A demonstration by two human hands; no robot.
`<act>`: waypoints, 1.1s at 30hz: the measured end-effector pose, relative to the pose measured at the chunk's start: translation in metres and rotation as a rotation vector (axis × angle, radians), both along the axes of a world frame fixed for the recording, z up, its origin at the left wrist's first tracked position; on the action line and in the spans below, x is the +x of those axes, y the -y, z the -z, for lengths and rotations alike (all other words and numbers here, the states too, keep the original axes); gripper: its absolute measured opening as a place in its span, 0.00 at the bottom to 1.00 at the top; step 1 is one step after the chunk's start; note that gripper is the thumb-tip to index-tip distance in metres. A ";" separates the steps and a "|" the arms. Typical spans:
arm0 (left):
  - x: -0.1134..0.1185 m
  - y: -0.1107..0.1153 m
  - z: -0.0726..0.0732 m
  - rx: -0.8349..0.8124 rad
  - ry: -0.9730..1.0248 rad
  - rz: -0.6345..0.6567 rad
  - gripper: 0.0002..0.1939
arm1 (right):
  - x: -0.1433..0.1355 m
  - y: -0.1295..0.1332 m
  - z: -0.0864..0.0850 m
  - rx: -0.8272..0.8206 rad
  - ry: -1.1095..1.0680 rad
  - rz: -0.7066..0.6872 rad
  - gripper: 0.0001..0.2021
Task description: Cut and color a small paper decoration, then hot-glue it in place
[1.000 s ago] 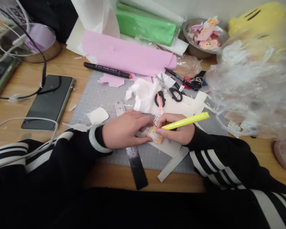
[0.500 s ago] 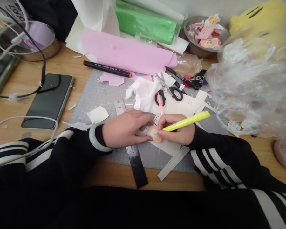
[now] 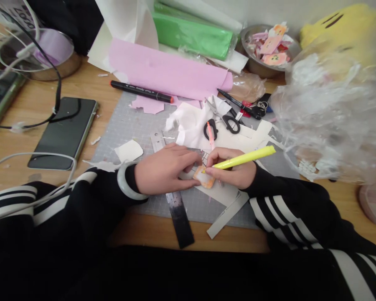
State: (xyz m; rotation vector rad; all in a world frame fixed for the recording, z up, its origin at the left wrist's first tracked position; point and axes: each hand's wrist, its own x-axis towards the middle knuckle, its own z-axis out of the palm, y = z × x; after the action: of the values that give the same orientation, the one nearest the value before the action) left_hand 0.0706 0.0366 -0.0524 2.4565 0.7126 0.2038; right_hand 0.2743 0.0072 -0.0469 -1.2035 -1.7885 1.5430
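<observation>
Barely shifted, right hand (image 3: pixel 235 171) grips yellow marker (image 3: pixel 242 158); left hand (image 3: pixel 166 169) seemingly pins cutout (image 3: pixel 204 179).

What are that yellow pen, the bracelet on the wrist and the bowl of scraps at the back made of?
Yellow pen: likely plastic, smooth and uniformly bright. Bracelet: pale, glossy, thick; possibly jade or glass, hard to tell. Bowl: looks like metal, grey with a dull sheen.

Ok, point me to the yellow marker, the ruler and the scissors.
yellow marker (image 3: pixel 244 158): head view, middle of the barrel, held in the right hand.
ruler (image 3: pixel 180 219): head view, dark lower end sticking out below the left hand.
scissors (image 3: pixel 231 123): head view, right black handle loop.
</observation>
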 end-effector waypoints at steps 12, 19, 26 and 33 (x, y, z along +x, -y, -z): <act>-0.001 0.000 -0.001 -0.009 -0.001 0.002 0.11 | 0.000 -0.002 0.005 0.181 0.049 -0.089 0.05; 0.000 -0.001 0.000 -0.002 -0.008 0.000 0.11 | 0.000 -0.002 0.003 0.229 0.112 -0.078 0.07; 0.000 0.001 0.000 0.020 -0.017 -0.009 0.11 | 0.003 -0.006 0.013 0.345 0.066 -0.152 0.07; 0.000 0.000 0.000 -0.001 -0.011 -0.001 0.11 | 0.005 -0.008 0.018 0.447 0.034 -0.215 0.07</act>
State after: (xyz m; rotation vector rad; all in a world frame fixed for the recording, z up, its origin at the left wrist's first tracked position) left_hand 0.0703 0.0367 -0.0525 2.4580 0.7182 0.1903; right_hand 0.2789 0.0152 -0.0646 -0.8466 -2.1925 1.1392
